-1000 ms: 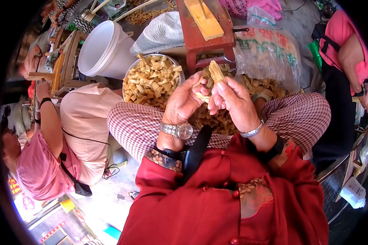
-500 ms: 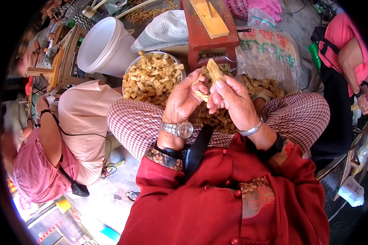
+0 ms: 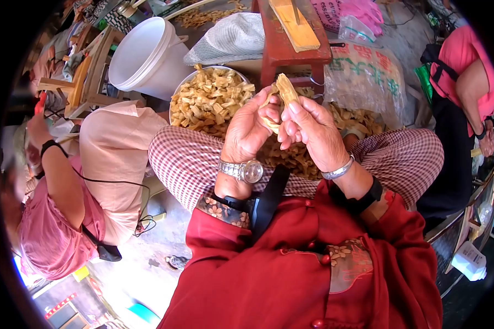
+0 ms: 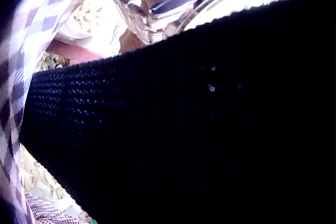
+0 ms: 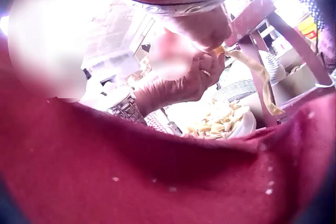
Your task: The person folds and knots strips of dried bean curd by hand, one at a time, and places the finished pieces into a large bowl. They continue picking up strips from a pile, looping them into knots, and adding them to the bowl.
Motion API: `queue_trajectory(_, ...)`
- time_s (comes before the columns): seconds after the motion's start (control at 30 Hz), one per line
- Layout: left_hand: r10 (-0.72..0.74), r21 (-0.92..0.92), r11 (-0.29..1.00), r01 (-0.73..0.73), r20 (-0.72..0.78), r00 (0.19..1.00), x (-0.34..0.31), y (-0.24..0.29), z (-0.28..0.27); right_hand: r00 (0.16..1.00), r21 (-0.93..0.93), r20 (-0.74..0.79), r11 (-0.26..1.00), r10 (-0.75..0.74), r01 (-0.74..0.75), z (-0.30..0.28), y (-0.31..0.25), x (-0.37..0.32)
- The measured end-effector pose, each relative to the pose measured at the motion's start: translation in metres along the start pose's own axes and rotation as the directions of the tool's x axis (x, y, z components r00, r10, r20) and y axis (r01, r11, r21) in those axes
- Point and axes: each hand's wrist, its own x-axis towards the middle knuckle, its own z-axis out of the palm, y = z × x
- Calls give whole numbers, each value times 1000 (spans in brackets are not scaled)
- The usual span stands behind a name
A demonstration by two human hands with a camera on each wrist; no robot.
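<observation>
In the head view my right hand (image 3: pixel 318 134) pinches a folded bundle of flat tan strip (image 3: pixel 287 90), thumb on its front and its upper end standing up. Close beside it, my left hand (image 3: pixel 242 130) grips a pale loop of the strip (image 3: pixel 270 123) with curled fingers. A long tail of strip (image 5: pixel 262 85) hangs from the hands in the right wrist view. Behind the hands stands a round bowl heaped with similar folded tan pieces (image 3: pixel 208 101). A black band (image 4: pixel 184 129) hides most of the left wrist view, including the left fingers.
More tan pieces (image 3: pixel 291 156) lie between the checked trouser legs. A red stool (image 3: pixel 296 55) bears a wooden board (image 3: pixel 299 33). A white bucket (image 3: pixel 148 57) and a printed plastic sack (image 3: pixel 368 77) stand around it. Other people sit at left and right.
Both hands keep hold of the strip and bundle, with only small finger shifts. The head view has swung slightly, so the stool appears further right. The person at left has moved an arm.
</observation>
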Motion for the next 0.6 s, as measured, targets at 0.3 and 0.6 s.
queue_trajectory(0.3, 4, -30, 1000, -3, 28, 1000, -7, 7, 0, 1000, -18, 12, 1000, 9, -8, 13, -1, 2)
queue_trajectory(0.6, 34, 75, 996, -40, 76, 997, -10, 9, -4, 1000, -35, 14, 999, 13, -12, 21, 1, 0)
